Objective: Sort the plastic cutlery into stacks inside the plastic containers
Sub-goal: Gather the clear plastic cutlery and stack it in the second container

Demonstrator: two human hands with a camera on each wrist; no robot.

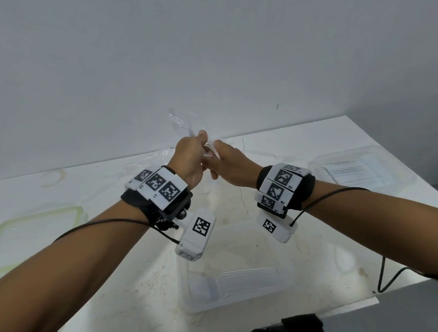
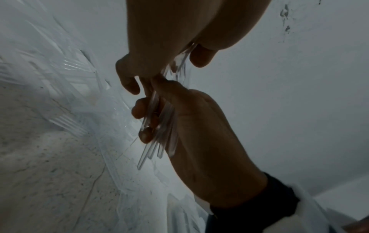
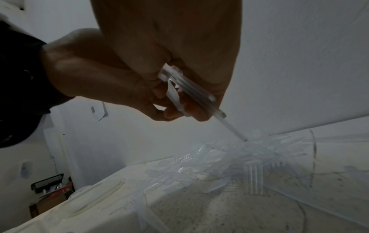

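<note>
Clear cutlery bundle [image 2: 159,126] hard to count at frame centre, right hand [image 2: 199,126] fingers curled around it, left hand [image 2: 159,55] pinching its top.

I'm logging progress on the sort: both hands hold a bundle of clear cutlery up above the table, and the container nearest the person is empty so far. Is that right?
Not quite. Both the left hand and right hand do hold the clear cutlery bundle above the table, but the nearest container is not empty: the head view shows a stack of clear cutlery already lying in it.
</note>
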